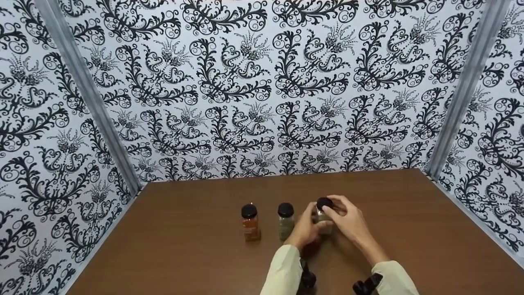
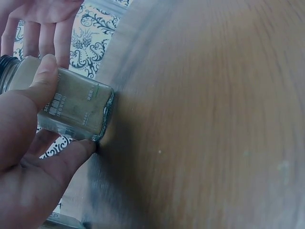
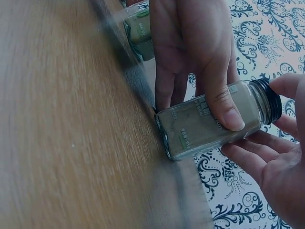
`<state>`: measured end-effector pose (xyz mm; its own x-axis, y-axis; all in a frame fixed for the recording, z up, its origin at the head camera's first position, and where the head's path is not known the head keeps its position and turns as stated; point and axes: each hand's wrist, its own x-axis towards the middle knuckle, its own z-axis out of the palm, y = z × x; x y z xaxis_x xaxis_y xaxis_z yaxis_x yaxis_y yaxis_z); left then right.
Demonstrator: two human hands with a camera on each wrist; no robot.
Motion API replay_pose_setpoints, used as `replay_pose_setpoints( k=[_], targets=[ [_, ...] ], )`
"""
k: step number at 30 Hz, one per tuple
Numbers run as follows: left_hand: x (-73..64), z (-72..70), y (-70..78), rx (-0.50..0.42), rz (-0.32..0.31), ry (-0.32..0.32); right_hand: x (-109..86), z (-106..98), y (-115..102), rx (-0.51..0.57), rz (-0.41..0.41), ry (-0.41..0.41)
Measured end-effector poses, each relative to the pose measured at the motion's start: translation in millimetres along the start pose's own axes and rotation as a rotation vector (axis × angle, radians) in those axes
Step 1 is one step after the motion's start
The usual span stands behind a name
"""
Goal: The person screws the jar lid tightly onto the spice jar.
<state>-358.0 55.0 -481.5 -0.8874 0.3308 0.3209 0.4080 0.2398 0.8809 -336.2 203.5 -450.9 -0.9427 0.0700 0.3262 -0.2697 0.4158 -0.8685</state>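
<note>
A clear square spice jar (image 3: 188, 131) of greyish-brown powder stands on the table, its black lid (image 1: 324, 202) on top. My left hand (image 1: 307, 228) grips the jar's body, the thumb lying across its printed side in both wrist views. With thumb and fingers my right hand (image 1: 348, 218) pinches the lid, some fingertips right at the jar's shoulder. Just left of my left hand stands a second jar (image 1: 285, 225) with green-brown contents and a black lid. Farther left is a third jar (image 1: 251, 228), orange-red inside and also black-lidded.
The brown wooden table (image 1: 184, 241) spreads out around the jars. White walls (image 1: 245, 102) with a black scroll pattern enclose its back and sides. Dark wrist-worn devices (image 1: 366, 284) sit at both sleeves.
</note>
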Motion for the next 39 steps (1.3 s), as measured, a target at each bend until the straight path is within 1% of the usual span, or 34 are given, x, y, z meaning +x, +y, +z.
replay_pose_setpoints(
  k=[4,10,15,18,22,26,34,39],
  targets=[
    [-0.3,-0.2,0.9,0.026,-0.023,0.007,-0.4,0.2,-0.2,0.014,-0.008,-0.002],
    [-2.2,-0.8,2.5,0.021,-0.078,0.006,-1.5,0.0,0.3,0.008,-0.014,-0.035],
    [-1.9,-2.3,1.9,0.038,-0.057,0.006,-0.7,1.6,0.5,-0.031,-0.05,-0.011],
    [-1.7,-3.1,1.7,0.079,-0.043,0.003,-1.2,1.9,0.4,-0.013,-0.055,-0.014],
    [-2.6,-3.2,2.6,0.119,-0.039,0.004,-3.0,0.7,0.7,0.016,-0.036,-0.036],
    [-3.0,-2.2,3.2,0.127,-0.036,0.013,-3.2,0.2,1.9,0.023,-0.017,-0.039],
    [-2.3,-1.8,3.5,0.125,-0.033,0.026,-1.6,0.3,2.2,0.007,-0.03,-0.024],
    [-1.3,-0.4,2.5,0.133,-0.042,0.028,-1.3,0.0,3.0,0.011,-0.02,-0.015]
  ],
)
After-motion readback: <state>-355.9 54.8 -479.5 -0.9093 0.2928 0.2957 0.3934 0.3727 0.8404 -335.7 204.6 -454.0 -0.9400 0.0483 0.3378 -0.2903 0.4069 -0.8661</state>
